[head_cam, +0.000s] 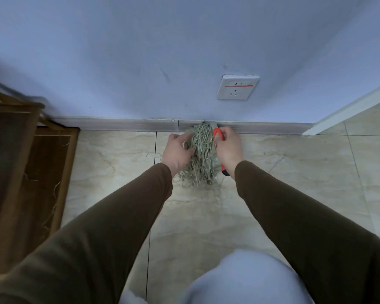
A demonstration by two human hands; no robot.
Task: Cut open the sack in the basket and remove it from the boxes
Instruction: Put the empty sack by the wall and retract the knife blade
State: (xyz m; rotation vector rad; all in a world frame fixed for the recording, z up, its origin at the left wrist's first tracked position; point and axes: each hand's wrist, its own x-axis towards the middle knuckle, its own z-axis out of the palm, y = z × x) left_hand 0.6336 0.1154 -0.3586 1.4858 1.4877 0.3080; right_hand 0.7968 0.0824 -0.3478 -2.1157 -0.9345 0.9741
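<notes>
Against the blue wall [119, 51], over tiled floor [272, 172], the left hand [177, 151] clutched the frayed sack [203, 150] while the right hand [228, 148] gripped an orange cutter [218, 134], which was best drawn away from the fingers.

No words, brand names or numbers can be read anywhere in the view. The only mark is on the white wall socket [237, 87], set low on the pale blue wall: a thin red line runs straight across its upper half, over the top pair of slots. Beneath the line the three-pin slots are plain, and the plate carries no lettering that can be made out. The orange utility knife [218, 134] shows no legible label either
</notes>
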